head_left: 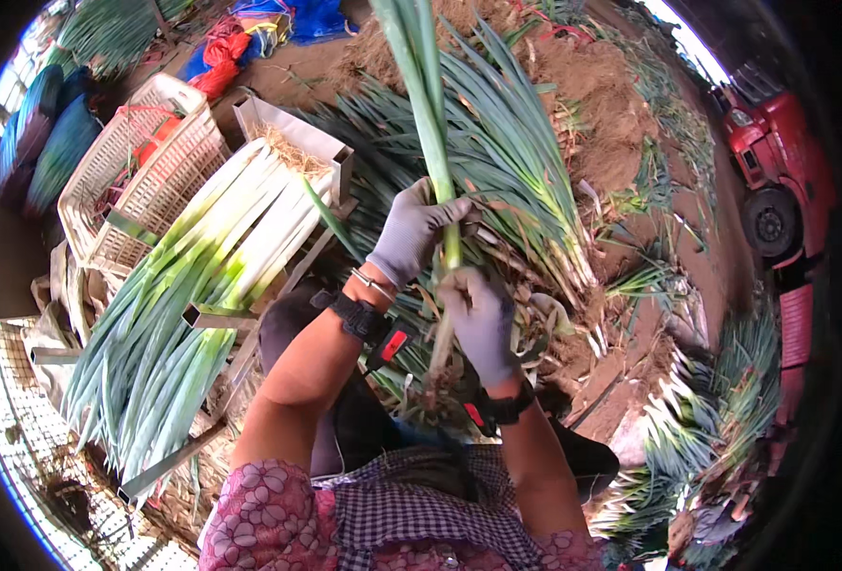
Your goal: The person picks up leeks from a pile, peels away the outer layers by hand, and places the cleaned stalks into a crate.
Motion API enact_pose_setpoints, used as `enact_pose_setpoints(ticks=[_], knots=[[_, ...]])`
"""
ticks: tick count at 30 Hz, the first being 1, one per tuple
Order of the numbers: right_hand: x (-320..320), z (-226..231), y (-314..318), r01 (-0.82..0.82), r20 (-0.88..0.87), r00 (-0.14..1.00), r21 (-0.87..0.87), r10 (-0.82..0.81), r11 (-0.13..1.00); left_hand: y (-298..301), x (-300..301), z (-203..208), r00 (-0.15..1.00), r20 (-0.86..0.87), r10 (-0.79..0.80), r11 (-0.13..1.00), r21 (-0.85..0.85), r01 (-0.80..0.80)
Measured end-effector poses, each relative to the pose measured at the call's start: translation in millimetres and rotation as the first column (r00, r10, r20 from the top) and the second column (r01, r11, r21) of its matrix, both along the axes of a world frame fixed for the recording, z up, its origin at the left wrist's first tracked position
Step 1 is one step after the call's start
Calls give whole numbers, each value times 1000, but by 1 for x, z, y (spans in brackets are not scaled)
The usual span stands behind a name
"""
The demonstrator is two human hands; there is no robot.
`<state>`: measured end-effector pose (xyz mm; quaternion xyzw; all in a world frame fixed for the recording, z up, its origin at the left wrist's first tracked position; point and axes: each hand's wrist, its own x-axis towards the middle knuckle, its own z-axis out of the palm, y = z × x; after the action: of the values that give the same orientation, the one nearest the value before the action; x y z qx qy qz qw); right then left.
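Both hands wear grey gloves and grip one long green onion (430, 105) in front of me, its leaves pointing away and its pale root end toward my lap. My left hand (411, 231) is closed round the green stalk. Lower down, my right hand (479, 319) is closed on the stem near its white part. Beyond my hands lies a loose pile of green onions (521, 143) on the soil. To the left, a thick bundle of cleaned green onions (221, 224) rests in a metal frame (297, 133), white ends up and leaves hanging toward me.
A cream plastic crate (140, 176) stands behind the bundle at the left. Red twine (216, 67) and blue netting (312, 21) lie at the far side. More green onions (683, 414) are heaped at the right, near a red vehicle (783, 181). Peeled scraps litter the ground by my knees.
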<state>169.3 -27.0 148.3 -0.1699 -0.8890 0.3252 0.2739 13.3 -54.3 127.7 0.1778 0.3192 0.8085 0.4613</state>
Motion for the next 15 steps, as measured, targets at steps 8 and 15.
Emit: enact_pose_setpoints(ticks=[8, 15], knots=[[16, -18, 15, -472, -473, 766, -873, -436, 119, 8, -6, 13, 992, -42, 121, 991, 65, -118], [130, -97, 0, 212, 372, 928, -581, 25, 786, -2, -32, 24, 934, -26, 357, 934, -13, -357]])
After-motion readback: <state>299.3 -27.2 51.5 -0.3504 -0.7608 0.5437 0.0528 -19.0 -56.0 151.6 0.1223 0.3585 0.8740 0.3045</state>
